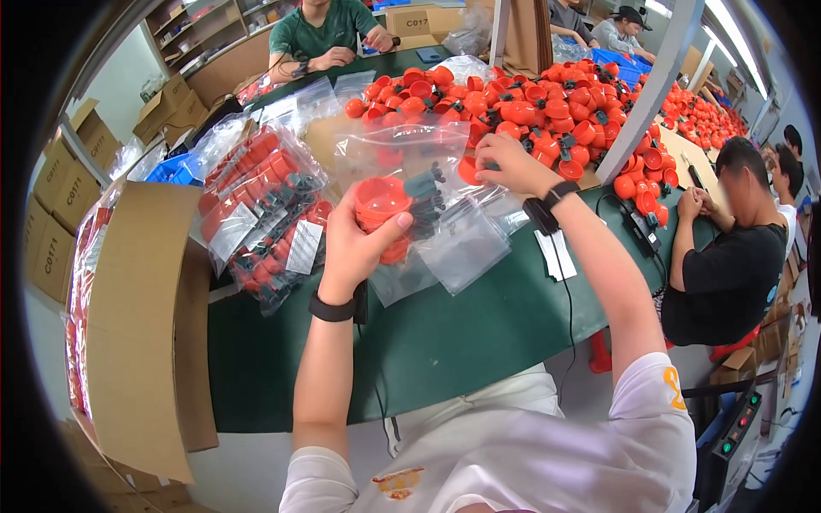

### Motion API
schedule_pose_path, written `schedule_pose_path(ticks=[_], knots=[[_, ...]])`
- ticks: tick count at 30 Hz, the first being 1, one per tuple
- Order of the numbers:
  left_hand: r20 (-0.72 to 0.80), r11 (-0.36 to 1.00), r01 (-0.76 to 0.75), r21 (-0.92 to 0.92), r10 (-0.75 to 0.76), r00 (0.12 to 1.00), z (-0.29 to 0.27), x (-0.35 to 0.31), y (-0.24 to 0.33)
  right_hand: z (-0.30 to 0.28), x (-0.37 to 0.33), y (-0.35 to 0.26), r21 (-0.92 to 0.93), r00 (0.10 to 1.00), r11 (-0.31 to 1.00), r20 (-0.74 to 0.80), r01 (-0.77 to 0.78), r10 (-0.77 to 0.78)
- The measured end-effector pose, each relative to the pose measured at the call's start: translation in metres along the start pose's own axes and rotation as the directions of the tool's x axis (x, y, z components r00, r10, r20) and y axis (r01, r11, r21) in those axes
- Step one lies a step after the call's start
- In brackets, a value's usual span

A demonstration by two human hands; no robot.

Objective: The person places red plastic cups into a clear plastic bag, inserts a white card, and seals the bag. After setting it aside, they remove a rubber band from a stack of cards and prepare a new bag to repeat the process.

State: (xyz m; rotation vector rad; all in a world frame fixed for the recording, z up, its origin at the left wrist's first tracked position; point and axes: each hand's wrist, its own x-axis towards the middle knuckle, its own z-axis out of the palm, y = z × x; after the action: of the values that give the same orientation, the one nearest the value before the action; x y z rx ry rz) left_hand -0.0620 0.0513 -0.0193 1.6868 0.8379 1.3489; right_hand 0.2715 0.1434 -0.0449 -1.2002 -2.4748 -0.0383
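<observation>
My left hand [352,244] is wrapped round a stack of red plastic cups [382,198] with dark clip-like parts [425,192] sticking out to the right. Behind and under that stack lies a clear plastic bag [359,152]. At the near edge of the big heap, my right hand [516,164] has its fingers closed on a single red cup [468,170], which sits left of the fingertips. Its fingers partly hide how the cup is gripped. Flat clear zip bags [464,246] lie on the table just right of my left hand.
A large heap of red cups [547,107] covers the table's far right. Packed bags of cups [261,201] lie at left, beside an open cardboard box [137,325]. A metal post [654,94] rises at right. Cables cross the green table [479,333]. Other people sit across and at right.
</observation>
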Motion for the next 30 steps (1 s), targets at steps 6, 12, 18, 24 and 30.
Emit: schedule_pose_path(ticks=[6,12,18,24,30], knots=[[-0.005,1.0,0.012,0.0,-0.012,1.0,-0.007,-0.003,0.005,-0.013,-0.066,-0.109,0.441,0.961,0.855,0.095,-0.273,0.258],[0.067,0.999,-0.007,0.052,0.004,0.998,0.004,-0.003,0.0,0.016,-0.108,-0.147,0.328,0.958,0.9,0.115,-0.287,0.263],[0.092,0.997,-0.004,0.075,-0.002,0.996,0.004,-0.004,0.002,0.015,-0.151,-0.131,0.294,0.929,0.9,-0.085,-0.322,0.36],[0.195,0.991,0.019,0.131,-0.044,0.98,0.003,-0.005,0.003,0.023,-0.161,-0.129,0.412,0.943,0.854,0.036,-0.317,0.332],[0.282,0.961,-0.018,0.276,-0.063,0.957,0.001,-0.005,0.009,-0.042,-0.162,-0.136,0.445,0.836,0.859,-0.346,-0.253,0.426]])
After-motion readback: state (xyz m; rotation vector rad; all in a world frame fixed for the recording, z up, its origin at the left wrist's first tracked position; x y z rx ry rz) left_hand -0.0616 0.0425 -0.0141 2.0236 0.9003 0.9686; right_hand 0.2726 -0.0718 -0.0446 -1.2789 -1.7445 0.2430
